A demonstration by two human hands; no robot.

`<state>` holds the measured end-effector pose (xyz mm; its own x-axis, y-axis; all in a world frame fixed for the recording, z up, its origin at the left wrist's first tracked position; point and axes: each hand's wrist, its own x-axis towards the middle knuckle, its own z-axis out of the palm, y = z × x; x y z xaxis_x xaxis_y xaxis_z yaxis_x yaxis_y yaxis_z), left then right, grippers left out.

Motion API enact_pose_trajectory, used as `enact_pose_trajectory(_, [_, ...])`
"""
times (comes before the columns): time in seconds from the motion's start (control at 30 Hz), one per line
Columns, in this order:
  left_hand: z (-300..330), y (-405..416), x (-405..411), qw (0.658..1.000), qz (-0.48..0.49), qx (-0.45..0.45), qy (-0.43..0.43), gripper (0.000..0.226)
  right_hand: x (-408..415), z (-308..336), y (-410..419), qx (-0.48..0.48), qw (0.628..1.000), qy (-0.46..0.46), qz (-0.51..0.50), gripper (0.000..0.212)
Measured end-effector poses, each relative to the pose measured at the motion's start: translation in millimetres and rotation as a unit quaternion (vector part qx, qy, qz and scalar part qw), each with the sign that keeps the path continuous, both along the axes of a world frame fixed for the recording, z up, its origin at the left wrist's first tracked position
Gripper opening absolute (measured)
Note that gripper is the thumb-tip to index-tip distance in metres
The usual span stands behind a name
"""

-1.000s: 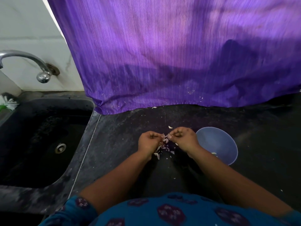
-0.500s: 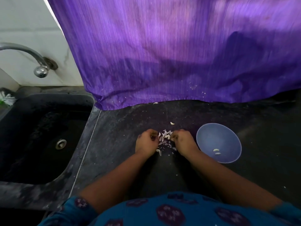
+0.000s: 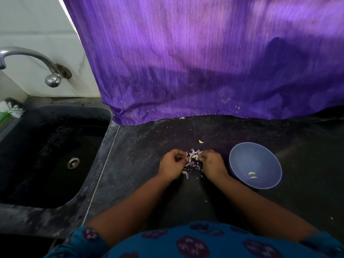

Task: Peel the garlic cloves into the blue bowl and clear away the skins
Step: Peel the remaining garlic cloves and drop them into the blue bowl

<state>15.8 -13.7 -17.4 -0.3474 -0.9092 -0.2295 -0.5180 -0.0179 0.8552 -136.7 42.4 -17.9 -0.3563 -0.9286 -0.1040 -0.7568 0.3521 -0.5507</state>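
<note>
Garlic peeling, mid-task. Two peeled cloves (image 3: 252,175) lie in the blue bowl (image 3: 240,164), which stands on the dark counter (image 3: 141,146) just right of the hands. A loose heap of skins (image 3: 192,161) (with pale pieces among them that may be unpeeled cloves) sits between the hands, and one stray clove (image 3: 201,141) lies just beyond it; the skins are not yet cleared, so peeling appears unfinished. The left hand (image 3: 172,166) and right hand (image 3: 212,165) both rest at the heap with fingers curled; whether either pinches a clove or skin cannot be told. The sink (image 3: 55,155) lies to the left.
</note>
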Motion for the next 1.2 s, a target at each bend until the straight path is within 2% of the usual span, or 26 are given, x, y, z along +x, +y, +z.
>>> enact_pose_trajectory(0.07, [-0.5, -1.0, -0.1, 1.000, -0.002, 0.003, 0.013, 0.011, 1.9, 1.0, 0.1, -0.025, 0.999, -0.021, -0.017, 0.017])
enact_pose_trajectory(0.13, [-1.7, -1.4, -0.3, 1.000, -0.008, 0.004, 0.027, 0.012, 5.2, 4.2, 2.4, 0.000, 0.997, -0.066, -0.044, 0.015])
enact_pose_trajectory(0.23, [-5.1, 1.6, -2.9, 0.998, -0.011, 0.028, 0.063, 0.020, 9.4, 11.4, 7.4, -0.001, 0.965, -0.220, -0.139, 0.009])
enact_pose_trajectory(0.27, [-4.1, 3.5, -4.0, 0.996, -0.006, 0.041, 0.082, 0.018, 12.3, 15.9, 6.9, -0.013, 0.935, -0.311, -0.168, 0.008])
enact_pose_trajectory(0.33, [-0.3, 6.7, -6.8, 0.987, 0.015, 0.072, 0.141, 0.011, 19.6, 27.2, 4.8, -0.027, 0.840, -0.506, -0.195, 0.011])
enact_pose_trajectory(0.4, [5.3, 9.5, -9.4, 0.971, 0.040, 0.105, 0.212, 0.009, 22.5, 35.7, 3.5, -0.041, 0.754, -0.621, -0.211, 0.014])
enact_pose_trajectory(0.47, [11.8, 10.9, -11.7, 0.960, 0.051, 0.119, 0.248, 0.008, 20.3, 41.4, 4.0, -0.038, 0.714, -0.662, -0.225, 0.015])
enact_pose_trajectory(0.67, [24.9, 11.5, -14.9, 0.966, 0.032, 0.077, 0.247, 0.007, 22.7, 46.1, 9.1, -0.040, 0.672, -0.707, -0.219, 0.015])
enact_pose_trajectory(0.73, [29.7, 11.3, -14.7, 0.957, 0.051, 0.089, 0.272, 0.019, 25.2, 50.6, 9.8, -0.048, 0.645, -0.733, -0.210, 0.021])
enact_pose_trajectory(0.8, [33.0, 10.4, -12.8, 0.944, 0.061, 0.115, 0.304, 0.020, 27.1, 54.8, 10.6, -0.057, 0.634, -0.744, -0.204, 0.020])
enact_pose_trajectory(0.87, [34.0, 10.9, -10.5, 0.944, 0.054, 0.114, 0.304, 0.015, 27.4, 56.7, 12.0, -0.067, 0.649, -0.732, -0.196, 0.014])
enact_pose_trajectory(0.9, [34.2, 12.0, -9.6, 0.947, 0.047, 0.110, 0.299, 0.014, 27.0, 56.1, 12.3, -0.069, 0.669, -0.715, -0.190, 0.012])
enact_pose_trajectory(0.97, [33.7, 13.8, -8.6, 0.949, 0.045, 0.105, 0.293, 0.012, 26.4, 54.9, 12.6, -0.059, 0.743, -0.645, -0.169, 0.009])
enact_pose_trajectory(1.03, [32.5, 13.9, -8.6, 0.952, 0.051, 0.099, 0.284, 0.013, 24.6, 51.7, 11.7, -0.057, 0.841, -0.517, -0.148, 0.007])
enact_pose_trajectory(1.1, [31.6, 12.4, -8.7, 0.960, 0.045, 0.081, 0.263, 0.014, 22.3, 50.0, 10.5, -0.092, 0.908, -0.391, -0.122, 0.011])
enact_pose_trajectory(1.2, [31.1, 11.1, -8.0, 0.971, 0.024, 0.044, 0.232, 0.017, 21.3, 53.1, 11.7, -0.119, 0.940, -0.314, -0.054, 0.016])
